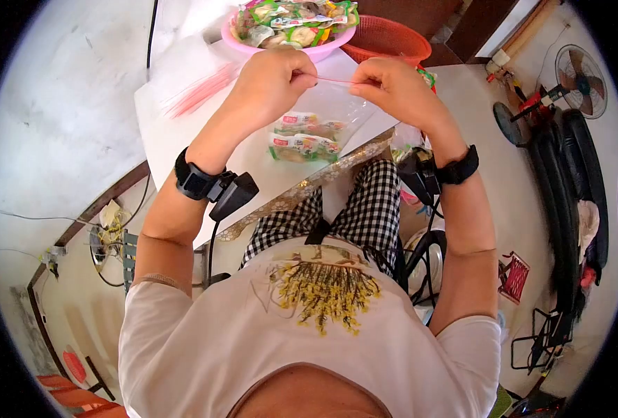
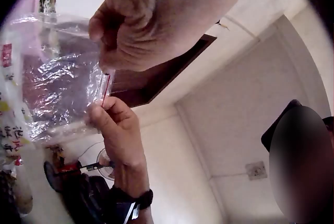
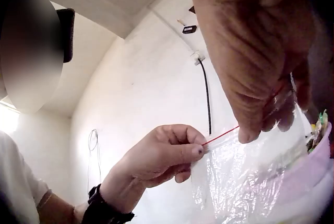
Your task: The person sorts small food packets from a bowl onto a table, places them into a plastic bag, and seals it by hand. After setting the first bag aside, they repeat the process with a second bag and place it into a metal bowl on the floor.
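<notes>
A clear plastic bag (image 1: 344,104) with a red strip along its top edge is stretched between both hands. The left hand (image 1: 272,83) pinches one end of that edge, and the right hand (image 1: 399,90) pinches the other. Small printed packets (image 1: 305,146) lie low in the bag, over the white table. In the left wrist view the clear film (image 2: 62,78) hangs beside the left hand (image 2: 141,25), with the right hand (image 2: 122,135) beyond. From the right wrist, the red strip (image 3: 222,136) runs from the left hand (image 3: 164,156) to the right hand (image 3: 255,51).
A pink basin (image 1: 316,53) heaped with packets stands at the table's back, beside a red basket (image 1: 389,42). Red-edged bags (image 1: 201,90) lie on the white table (image 1: 162,146) at left. A fan (image 1: 581,81) and a black sofa (image 1: 584,181) are at the right.
</notes>
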Available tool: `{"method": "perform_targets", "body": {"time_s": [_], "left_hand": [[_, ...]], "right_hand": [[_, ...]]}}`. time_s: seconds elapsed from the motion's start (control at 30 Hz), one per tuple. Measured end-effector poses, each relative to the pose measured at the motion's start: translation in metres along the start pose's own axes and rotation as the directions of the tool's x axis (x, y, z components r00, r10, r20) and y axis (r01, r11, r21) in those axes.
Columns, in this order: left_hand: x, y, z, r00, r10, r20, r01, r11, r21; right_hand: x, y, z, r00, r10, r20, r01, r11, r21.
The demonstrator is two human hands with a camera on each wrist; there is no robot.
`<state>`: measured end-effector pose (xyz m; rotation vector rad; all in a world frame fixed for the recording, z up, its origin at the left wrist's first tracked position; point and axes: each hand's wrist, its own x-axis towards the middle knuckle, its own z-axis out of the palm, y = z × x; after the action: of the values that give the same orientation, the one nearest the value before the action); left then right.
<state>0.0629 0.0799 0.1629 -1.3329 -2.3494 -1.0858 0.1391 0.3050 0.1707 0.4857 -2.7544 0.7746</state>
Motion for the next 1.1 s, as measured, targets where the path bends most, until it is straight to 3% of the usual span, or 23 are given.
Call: {"method": "perform_targets", "body": {"time_s": [0.13,0.23,0.43,0.53,0.6,0.73,1.03,1.1], "left_hand": [[0.0,-0.002,0.001,1.0,-0.012,-0.001,0.012,0.999,-0.053],[-0.002,-0.003,0.0,1.0,-0.008,-0.002,0.008,1.0,-0.03],[-0.002,-0.003,0.0,1.0,-0.029,0.008,0.029,1.0,0.002],[-0.002,-0.004,-0.001,0.999,-0.039,0.037,0.039,0.999,0.0],[-0.002,-0.003,-0.004,0.991,-0.093,0.097,0.096,0.995,-0.027],[-0.002,-0.007,-0.004,0.992,-0.052,0.115,0.062,0.995,-0.083],[0.001,-0.016,0.002,0.993,0.009,0.118,0.02,0.971,-0.239],[0.002,-0.018,0.003,0.987,-0.038,0.154,0.079,0.96,-0.268]], "right_hand": [[-0.009,0.008,-0.004,1.0,0.015,-0.004,-0.014,0.999,0.048],[-0.015,0.017,-0.006,0.996,-0.078,-0.046,0.071,0.988,-0.136],[-0.024,0.006,-0.001,0.989,-0.034,-0.141,0.032,0.999,-0.016],[-0.024,0.012,0.001,0.986,-0.088,-0.143,0.071,0.991,-0.116],[-0.024,0.012,0.0,0.989,-0.06,-0.132,0.05,0.996,-0.077],[-0.024,0.015,-0.002,0.992,-0.054,-0.114,0.051,0.998,-0.035],[-0.027,0.028,-0.005,0.997,0.037,0.069,-0.056,0.953,0.299],[-0.027,0.028,-0.008,0.994,0.051,0.096,-0.072,0.97,0.234]]}}
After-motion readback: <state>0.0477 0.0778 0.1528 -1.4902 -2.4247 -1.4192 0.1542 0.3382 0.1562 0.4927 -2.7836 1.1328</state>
